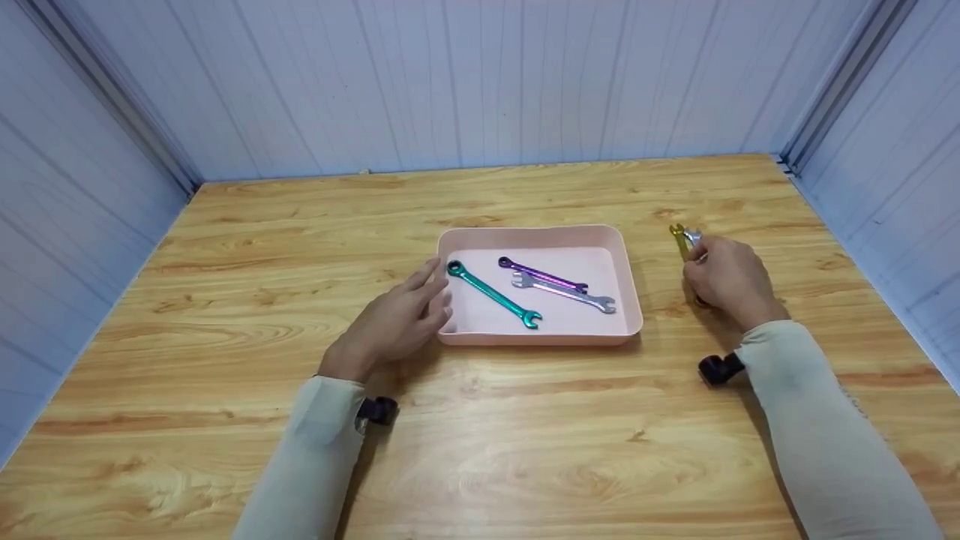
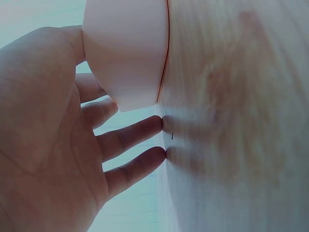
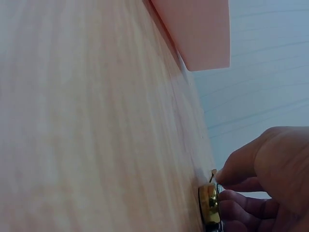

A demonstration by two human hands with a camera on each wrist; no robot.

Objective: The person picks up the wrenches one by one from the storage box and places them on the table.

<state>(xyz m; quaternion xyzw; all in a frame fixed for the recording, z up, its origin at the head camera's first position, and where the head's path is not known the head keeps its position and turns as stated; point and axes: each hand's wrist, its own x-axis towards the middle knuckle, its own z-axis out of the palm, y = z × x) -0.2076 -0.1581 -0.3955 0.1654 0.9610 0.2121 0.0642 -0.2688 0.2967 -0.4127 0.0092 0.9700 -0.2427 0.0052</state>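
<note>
On the tabletop (image 1: 525,450), against the left wall of a pink tray (image 1: 540,340), the left hand (image 1: 394,319) rests with fingers extended, gripping nothing, presumably steadying the tray. Inside lie a green wrench (image 1: 493,294), then a purple wrench (image 1: 544,275) and a silver wrench (image 1: 566,292) close together, contained by the raised walls. Beyond, beside a gold wrench (image 1: 680,240), the right hand (image 1: 731,277), fingers curled, apparently pinches a second silver wrench (image 1: 694,235) to secure it; contact is partly hidden.
</note>
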